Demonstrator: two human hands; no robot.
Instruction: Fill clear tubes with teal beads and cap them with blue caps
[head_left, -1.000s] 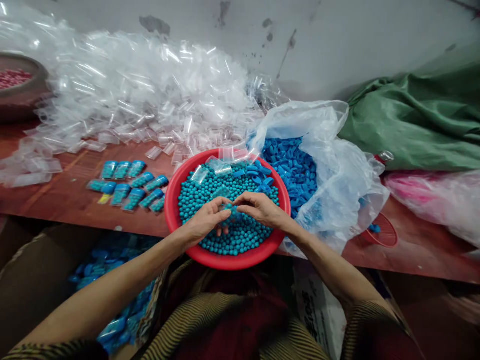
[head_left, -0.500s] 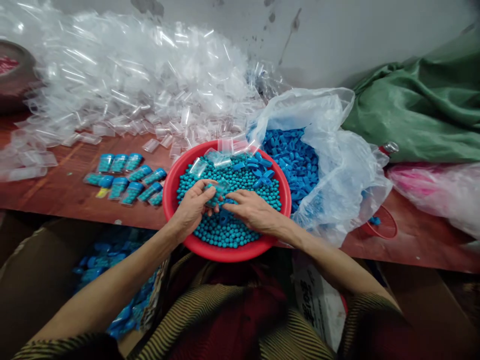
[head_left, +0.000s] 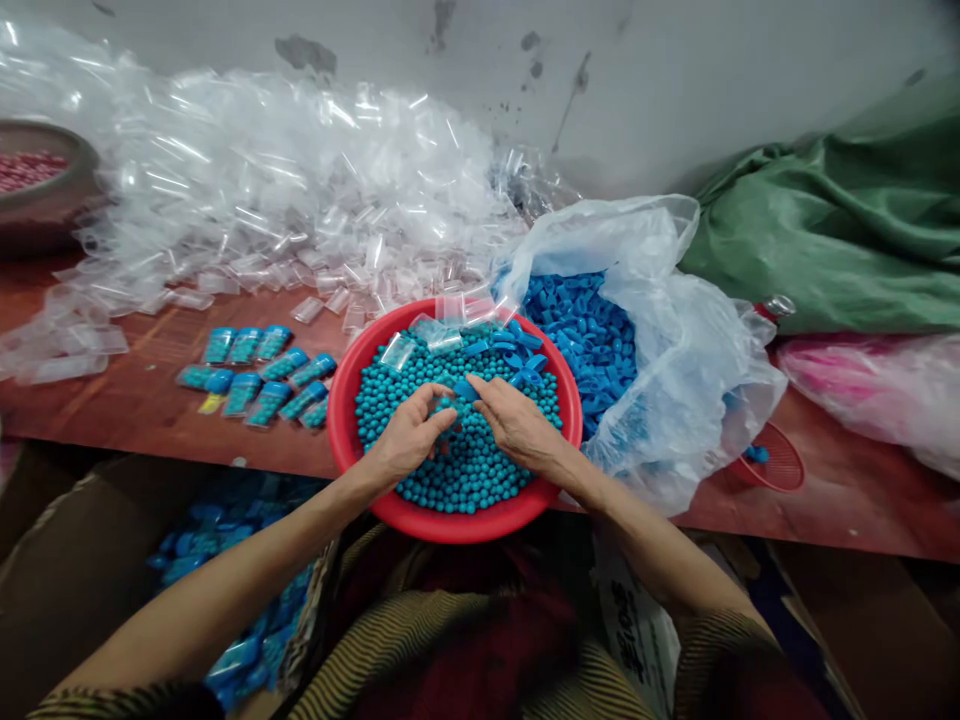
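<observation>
Over the red basin [head_left: 341, 420] of teal beads [head_left: 465, 480], my two hands meet. My left hand [head_left: 409, 438] is closed round a small clear container [head_left: 444, 404] with teal beads inside, mostly hidden by the fingers. A blue plastic cap [head_left: 465, 389] is pinched in my right hand [head_left: 517, 425], close to the container's end; whether they touch I cannot tell. Behind the hands, several loose blue caps [head_left: 529, 370] and clear empty containers [head_left: 397, 352] lie on the beads.
Filled, capped containers [head_left: 244, 393] lie left of the basin. A heap of clear containers [head_left: 300, 190] rises behind. At right are a bag of blue caps [head_left: 581, 325], a red basket [head_left: 780, 465] and green cloth [head_left: 832, 240]. Below the table's left edge stands a box of filled containers [head_left: 240, 660].
My right hand has lifted a blue cap from the beads to the container. My left hand has turned the container, now more hidden. The whole view has shifted slightly downward.
</observation>
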